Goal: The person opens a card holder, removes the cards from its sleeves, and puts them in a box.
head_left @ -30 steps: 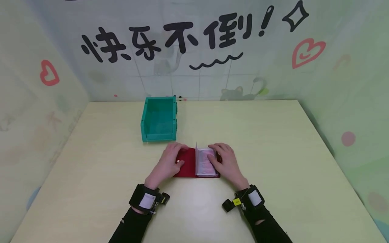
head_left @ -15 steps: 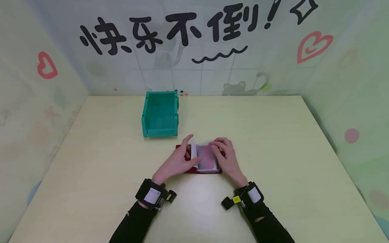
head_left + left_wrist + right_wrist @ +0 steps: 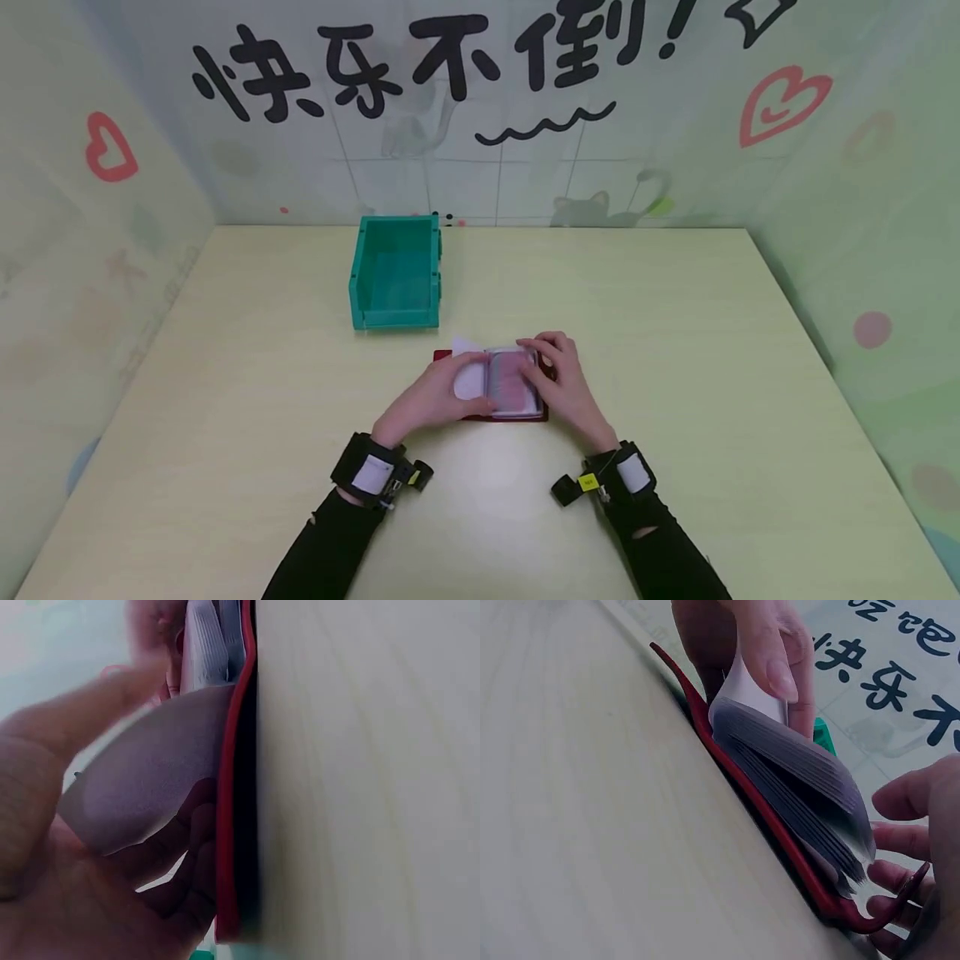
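Note:
A red card holder (image 3: pixel 442 355) lies opened on the table, its stack of clear sleeves (image 3: pixel 511 385) showing a pinkish face. My left hand (image 3: pixel 427 393) holds a whitish leaf (image 3: pixel 470 382) folded over to the left, thumb in front and fingers behind, as the left wrist view shows on the leaf (image 3: pixel 154 761). At the other side my right hand (image 3: pixel 567 382) grips the right edge, fingers curled about the end of the red cover (image 3: pixel 780 832) and touching the sleeve edges. In the right wrist view the sleeves (image 3: pixel 795 754) fan apart there.
A teal open-front bin (image 3: pixel 396 320) stands on the pale table (image 3: pixel 637 300), behind and left of the card holder. A printed backdrop (image 3: pixel 465 187) with black characters rises at the table's back, with more panels at both sides.
My left hand has moved right from the red cover and turned a whitish leaf over to the left. My right hand stays at the right edge. The head view has tilted slightly down.

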Demonstrator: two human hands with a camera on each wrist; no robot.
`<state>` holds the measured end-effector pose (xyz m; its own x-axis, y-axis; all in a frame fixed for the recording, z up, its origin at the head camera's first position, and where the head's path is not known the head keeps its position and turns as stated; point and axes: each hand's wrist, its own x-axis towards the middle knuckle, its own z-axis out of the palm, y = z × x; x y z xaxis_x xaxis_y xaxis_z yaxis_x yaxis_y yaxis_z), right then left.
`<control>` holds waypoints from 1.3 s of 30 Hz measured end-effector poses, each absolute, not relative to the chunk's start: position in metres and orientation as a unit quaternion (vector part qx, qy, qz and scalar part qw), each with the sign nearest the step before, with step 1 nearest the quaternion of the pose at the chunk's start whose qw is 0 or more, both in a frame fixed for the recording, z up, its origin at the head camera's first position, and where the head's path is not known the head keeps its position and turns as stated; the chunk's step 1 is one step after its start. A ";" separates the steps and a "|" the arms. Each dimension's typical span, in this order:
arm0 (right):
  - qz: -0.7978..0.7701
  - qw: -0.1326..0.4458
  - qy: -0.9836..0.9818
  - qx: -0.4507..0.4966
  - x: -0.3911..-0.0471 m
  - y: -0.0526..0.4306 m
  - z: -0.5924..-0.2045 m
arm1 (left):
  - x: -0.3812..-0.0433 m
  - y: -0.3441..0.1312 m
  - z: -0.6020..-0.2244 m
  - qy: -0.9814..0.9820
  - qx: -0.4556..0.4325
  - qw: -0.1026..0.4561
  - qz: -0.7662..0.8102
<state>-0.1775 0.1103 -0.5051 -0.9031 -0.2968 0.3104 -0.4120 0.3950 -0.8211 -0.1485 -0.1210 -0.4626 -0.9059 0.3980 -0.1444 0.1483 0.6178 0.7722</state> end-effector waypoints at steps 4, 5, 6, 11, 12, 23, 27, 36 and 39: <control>0.539 0.033 -0.822 0.182 -0.179 0.110 -0.501 | -0.146 -0.116 -0.461 0.897 0.154 0.154 0.385; 0.543 0.024 -0.821 0.174 -0.180 0.110 -0.499 | -0.145 -0.115 -0.460 0.900 0.155 0.148 0.380; 0.545 0.017 -0.821 0.169 -0.181 0.109 -0.498 | -0.144 -0.114 -0.460 0.904 0.155 0.141 0.374; 0.532 0.005 -0.835 0.141 -0.183 0.106 -0.493 | -0.143 -0.110 -0.457 0.917 0.147 0.111 0.355; 0.527 0.008 -0.839 0.137 -0.183 0.105 -0.492 | -0.143 -0.110 -0.456 0.918 0.146 0.107 0.354; 0.522 0.014 -0.844 0.124 -0.180 0.110 -0.494 | -0.138 -0.111 -0.451 0.909 0.219 0.028 0.353; 0.535 0.012 -0.834 0.136 -0.180 0.110 -0.494 | -0.135 -0.115 -0.448 0.905 0.221 0.009 0.363; 0.494 0.003 -0.853 0.169 -0.183 0.110 -0.498 | -0.137 -0.121 -0.450 0.957 0.186 -0.033 0.221; 0.482 0.006 -0.858 0.178 -0.183 0.111 -0.498 | -0.137 -0.117 -0.452 0.950 0.218 0.015 0.225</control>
<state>-0.1828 0.1113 -0.4983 -0.9368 -0.2985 0.1825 -0.3109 0.4715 -0.8252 -0.1371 -0.1170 -0.4515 -0.9048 0.4199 0.0704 0.4068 0.8040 0.4337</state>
